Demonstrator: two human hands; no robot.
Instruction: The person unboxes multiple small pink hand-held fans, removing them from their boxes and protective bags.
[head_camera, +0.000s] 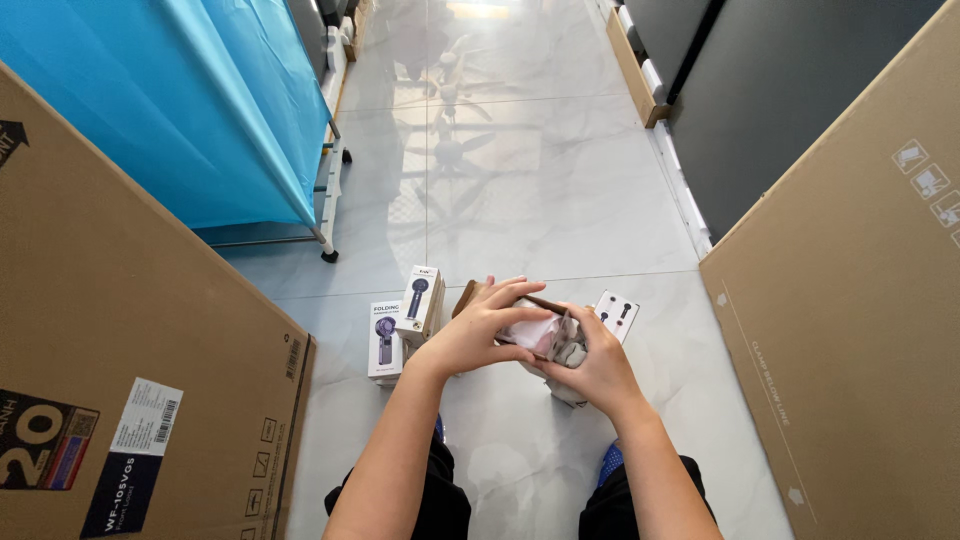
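Two small fan boxes upright on the floor, just left of the action. Left hand clasped over the top of the small open carton, held above the floor between both hands. Right hand gripping its right end, touching the plastic-wrapped contents; both equally near.

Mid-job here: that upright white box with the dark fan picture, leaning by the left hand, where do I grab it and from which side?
Take the white fan box by its two narrow side edges near the top, coming from above. It stands upright, leaning on the second box, so its top is free; the left hand crowds its right side.
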